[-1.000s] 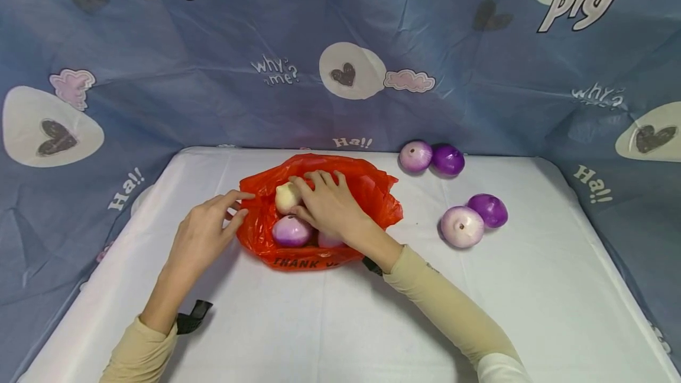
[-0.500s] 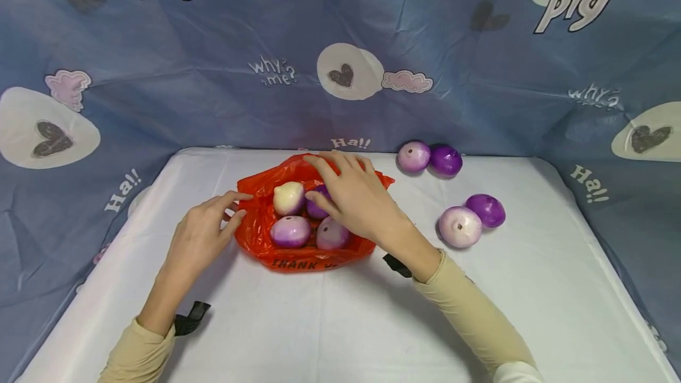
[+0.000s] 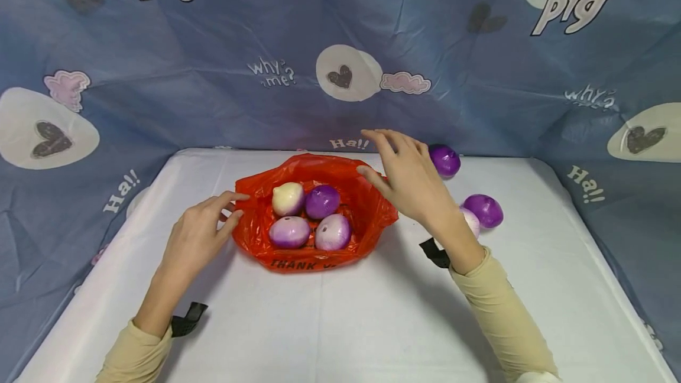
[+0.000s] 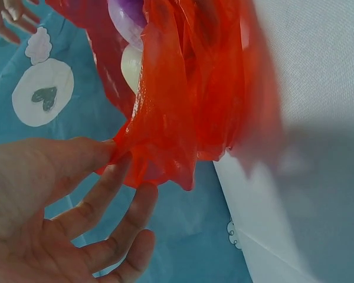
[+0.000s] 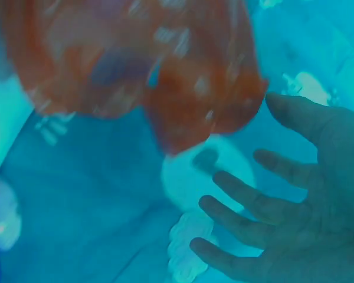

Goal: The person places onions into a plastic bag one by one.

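Head view: red bag (image 3: 314, 253) lying open mid-table (image 3: 330, 324), four onions (image 3: 311, 217) being held inside; rim being pinched by left hand (image 3: 199, 235); right hand (image 3: 409, 179) being held above bag's right edge, fingers spread, empty.
Left wrist view: bag edge (image 4: 159, 147) being pinched by thumb and fingertip.
Right wrist view: fingers (image 5: 248, 206) being held apart; picture blurred.

Bag (image 3: 314, 253): thin red plastic, glossy, crinkled. Onions (image 3: 321, 201): smooth, slightly shiny skins. Table cover (image 3: 340, 324): white matt cloth. Backdrop (image 3: 213, 28): blue printed fabric, creased.
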Tool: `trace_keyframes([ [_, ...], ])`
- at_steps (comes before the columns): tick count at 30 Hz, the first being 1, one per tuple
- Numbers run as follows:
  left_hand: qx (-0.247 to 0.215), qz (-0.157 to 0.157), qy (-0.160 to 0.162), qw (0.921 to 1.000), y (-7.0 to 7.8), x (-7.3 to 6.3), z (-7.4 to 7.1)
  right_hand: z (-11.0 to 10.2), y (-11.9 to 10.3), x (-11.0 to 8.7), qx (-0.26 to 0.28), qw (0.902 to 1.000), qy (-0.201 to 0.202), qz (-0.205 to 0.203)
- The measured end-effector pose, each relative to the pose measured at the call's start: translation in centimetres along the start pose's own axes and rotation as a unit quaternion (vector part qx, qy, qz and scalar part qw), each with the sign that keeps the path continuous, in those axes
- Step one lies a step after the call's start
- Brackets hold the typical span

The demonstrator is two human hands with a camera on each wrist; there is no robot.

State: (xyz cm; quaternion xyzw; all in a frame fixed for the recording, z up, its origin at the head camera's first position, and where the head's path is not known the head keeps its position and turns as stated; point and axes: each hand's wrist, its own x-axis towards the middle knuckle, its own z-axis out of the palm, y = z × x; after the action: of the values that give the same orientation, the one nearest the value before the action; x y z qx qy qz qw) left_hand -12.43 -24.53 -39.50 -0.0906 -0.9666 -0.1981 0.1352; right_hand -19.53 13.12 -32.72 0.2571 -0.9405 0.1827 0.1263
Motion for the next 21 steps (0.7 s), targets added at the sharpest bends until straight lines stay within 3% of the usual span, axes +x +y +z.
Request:
trace_keyframes([
  [21,0.001,-0.001,-0.003,1.0000,0.1,0.1,0.1,-0.7,9.3,-1.4,0.010,0.9951,-0.003,0.098],
])
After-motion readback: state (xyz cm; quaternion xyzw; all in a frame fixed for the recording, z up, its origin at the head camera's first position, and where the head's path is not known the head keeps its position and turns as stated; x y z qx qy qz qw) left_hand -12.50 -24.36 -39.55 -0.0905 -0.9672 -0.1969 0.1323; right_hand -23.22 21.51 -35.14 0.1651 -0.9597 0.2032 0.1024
